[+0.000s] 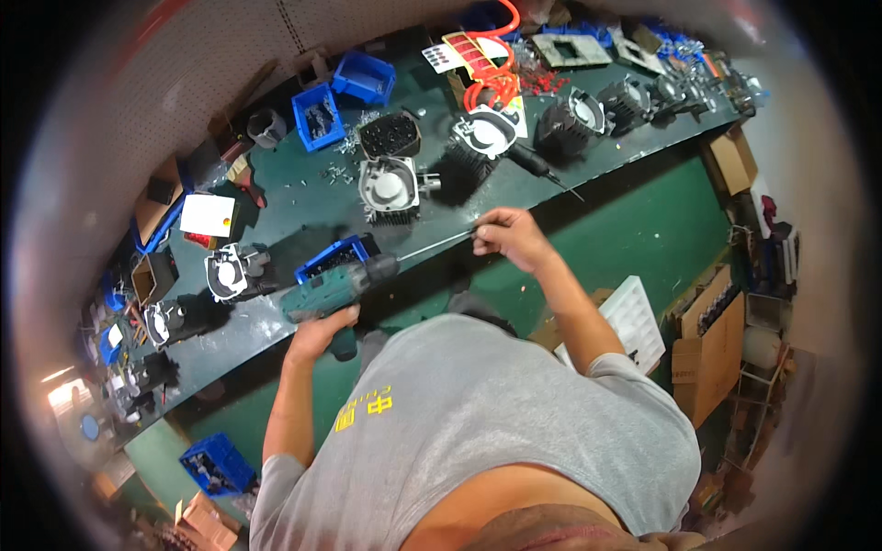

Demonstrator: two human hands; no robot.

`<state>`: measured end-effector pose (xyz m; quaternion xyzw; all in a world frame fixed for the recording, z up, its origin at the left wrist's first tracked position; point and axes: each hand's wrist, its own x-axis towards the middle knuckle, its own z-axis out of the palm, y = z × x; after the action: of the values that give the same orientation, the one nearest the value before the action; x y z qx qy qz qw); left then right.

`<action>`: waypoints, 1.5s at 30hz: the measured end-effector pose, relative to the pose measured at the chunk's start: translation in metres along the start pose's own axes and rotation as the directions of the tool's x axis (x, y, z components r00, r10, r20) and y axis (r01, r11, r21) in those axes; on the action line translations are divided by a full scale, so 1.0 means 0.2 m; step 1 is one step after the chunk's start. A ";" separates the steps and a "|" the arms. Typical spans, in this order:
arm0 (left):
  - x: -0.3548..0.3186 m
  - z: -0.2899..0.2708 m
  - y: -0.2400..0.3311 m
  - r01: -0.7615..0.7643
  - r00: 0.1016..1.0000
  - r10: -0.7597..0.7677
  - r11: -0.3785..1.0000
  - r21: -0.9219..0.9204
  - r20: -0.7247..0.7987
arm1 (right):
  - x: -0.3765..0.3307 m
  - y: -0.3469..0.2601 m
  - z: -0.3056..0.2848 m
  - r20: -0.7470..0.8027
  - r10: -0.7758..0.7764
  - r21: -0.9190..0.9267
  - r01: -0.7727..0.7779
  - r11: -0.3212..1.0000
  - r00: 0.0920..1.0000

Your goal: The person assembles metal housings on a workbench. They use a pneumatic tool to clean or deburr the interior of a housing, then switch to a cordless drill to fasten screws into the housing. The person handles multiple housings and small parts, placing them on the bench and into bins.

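Green workbench [303,211] clutter: left hand [317,332] grips a green cordless drill [333,289]; right hand [510,237] pinches its long bit [434,244], apparently. Finned motor housing [390,188] sits beyond, blue bin [329,259] beside the drill.

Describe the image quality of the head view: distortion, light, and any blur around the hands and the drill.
Head view: strong fisheye, so the green bench bows and a dark, blurred ring closes the rim. Light is even overhead, with soft shadows under the finned metal housings. The left hand on the green drill and the right hand at the long bit's tip are fairly sharp; the rim clutter smears.
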<state>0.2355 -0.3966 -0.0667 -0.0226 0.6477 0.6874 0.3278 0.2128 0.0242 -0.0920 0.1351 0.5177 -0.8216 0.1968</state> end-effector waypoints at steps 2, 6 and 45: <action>0.08 0.20 0.06 0.006 0.999 -0.005 1.000 0.013 -0.039 | -0.01 -0.13 -0.15 0.002 0.033 0.020 -0.033 0.999 0.999; 0.24 0.42 0.19 0.105 0.994 -0.103 0.988 0.115 -0.023 | -0.04 -0.28 -0.44 -0.030 0.030 -0.013 -0.031 0.999 0.999; 1.39 1.74 0.66 0.073 0.990 -0.054 0.986 0.149 -0.127 | 0.13 -1.23 -1.94 0.046 0.037 -0.025 -0.036 0.999 0.998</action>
<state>0.0917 0.0428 -0.0215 -0.0599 0.7166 0.6219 0.3100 0.0835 0.4661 -0.0730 0.1231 0.5205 -0.8143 0.2255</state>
